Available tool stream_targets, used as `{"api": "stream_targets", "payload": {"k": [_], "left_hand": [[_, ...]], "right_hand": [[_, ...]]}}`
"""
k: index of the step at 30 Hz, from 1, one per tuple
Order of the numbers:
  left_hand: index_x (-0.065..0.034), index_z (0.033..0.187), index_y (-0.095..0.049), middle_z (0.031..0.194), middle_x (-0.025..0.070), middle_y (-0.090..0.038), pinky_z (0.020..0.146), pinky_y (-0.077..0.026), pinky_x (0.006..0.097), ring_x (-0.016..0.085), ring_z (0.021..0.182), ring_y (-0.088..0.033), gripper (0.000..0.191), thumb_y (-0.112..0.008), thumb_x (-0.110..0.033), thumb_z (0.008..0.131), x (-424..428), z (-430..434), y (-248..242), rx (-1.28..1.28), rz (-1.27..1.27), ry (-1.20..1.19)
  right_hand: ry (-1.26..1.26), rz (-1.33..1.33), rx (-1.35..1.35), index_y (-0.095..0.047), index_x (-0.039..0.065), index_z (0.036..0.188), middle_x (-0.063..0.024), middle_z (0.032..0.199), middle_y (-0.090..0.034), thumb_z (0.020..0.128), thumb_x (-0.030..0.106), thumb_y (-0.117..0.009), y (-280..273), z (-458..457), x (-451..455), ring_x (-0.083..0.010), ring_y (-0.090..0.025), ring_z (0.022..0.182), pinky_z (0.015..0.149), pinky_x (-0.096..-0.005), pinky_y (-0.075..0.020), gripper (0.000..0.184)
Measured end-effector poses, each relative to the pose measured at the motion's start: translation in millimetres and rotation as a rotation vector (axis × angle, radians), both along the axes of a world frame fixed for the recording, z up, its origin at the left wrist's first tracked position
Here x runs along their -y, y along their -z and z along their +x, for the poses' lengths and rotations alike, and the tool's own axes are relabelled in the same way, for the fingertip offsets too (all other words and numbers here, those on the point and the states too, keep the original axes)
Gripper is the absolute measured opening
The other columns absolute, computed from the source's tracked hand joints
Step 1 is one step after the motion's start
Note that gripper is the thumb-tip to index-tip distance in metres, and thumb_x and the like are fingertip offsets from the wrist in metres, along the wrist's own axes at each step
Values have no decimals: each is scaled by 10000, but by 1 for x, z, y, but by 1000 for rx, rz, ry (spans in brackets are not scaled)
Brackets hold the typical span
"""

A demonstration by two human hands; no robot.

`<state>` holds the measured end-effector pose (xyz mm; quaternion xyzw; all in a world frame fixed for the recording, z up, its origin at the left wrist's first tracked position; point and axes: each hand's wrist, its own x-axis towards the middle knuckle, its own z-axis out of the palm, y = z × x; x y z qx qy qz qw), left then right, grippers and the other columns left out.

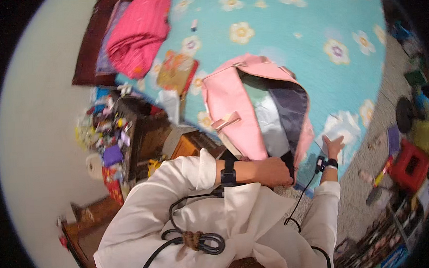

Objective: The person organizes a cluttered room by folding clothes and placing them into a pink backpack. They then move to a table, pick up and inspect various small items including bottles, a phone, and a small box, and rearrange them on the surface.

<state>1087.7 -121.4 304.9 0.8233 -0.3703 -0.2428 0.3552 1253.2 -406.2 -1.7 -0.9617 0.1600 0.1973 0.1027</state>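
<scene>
A pink travel bag [235, 111] lies on the bed before me with its top gaping. A light grey-white item [271, 128] shows inside against the dark lining [289, 109]. My left hand [273, 171], fingers curled, grips the bag's near rim; its fingertips are hidden. To the right, my right hand [333, 146] reaches to a crumpled white item [340, 126], perhaps a plastic bag, on the bedsheet. Thumb and fingers look apart there, but blur hides whether they grip it.
The turquoise flowered bedsheet [267, 31] bears a folded pink cloth [138, 36] and a patterned box or book [177, 71]. A cluttered wooden cabinet [146, 137] stands left. A red plastic stool [411, 165] is on the floor right. A black cable [303, 193] runs from my right wrist.
</scene>
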Motion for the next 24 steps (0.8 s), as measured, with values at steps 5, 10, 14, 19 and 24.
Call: {"api": "stream_targets", "payload": {"k": [5,10,14,19,24], "left_hand": [[-113,782,-695,761,98,-678,595,-499,433,303,743,-661,193,-620,-285,737,-22,0,33,-81,159,-96],[-123,774,-678,750,75,-674,598,-506,430,303,738,-662,225,-633,-340,735,-37,-5,39,-49,178,-179],[-102,776,-666,710,92,-661,546,-499,422,316,695,-661,239,-713,-320,688,-59,-14,59,70,82,-205],[-86,651,-618,607,100,-598,519,-475,417,315,586,-614,296,-656,-364,744,-73,-31,76,178,124,-225],[-59,744,-602,697,110,-597,654,-480,420,317,696,-609,235,-672,-283,720,-87,-38,87,184,-151,-320]], "right_hand": [[-135,-21,55,-397,8,1305,-329,1169,-540,728,247,-712,4,-14,37,-471,-552,1062,839,-489,-483,700],[-161,226,196,-583,-36,1090,-239,1022,-642,786,209,-642,-32,0,37,-383,-615,960,823,-425,-482,395],[33,1065,241,-561,-30,1170,-38,936,-630,890,166,-602,-152,3,-12,-96,-545,762,648,-271,-449,344],[-115,1164,58,-582,-14,1182,-42,1041,-638,893,107,-604,-342,-51,-92,-102,-583,895,765,-253,-471,315],[-746,1013,-127,-621,-26,970,-23,872,-590,827,105,-647,-365,-62,-158,-105,-537,791,726,-259,-453,196]]}}
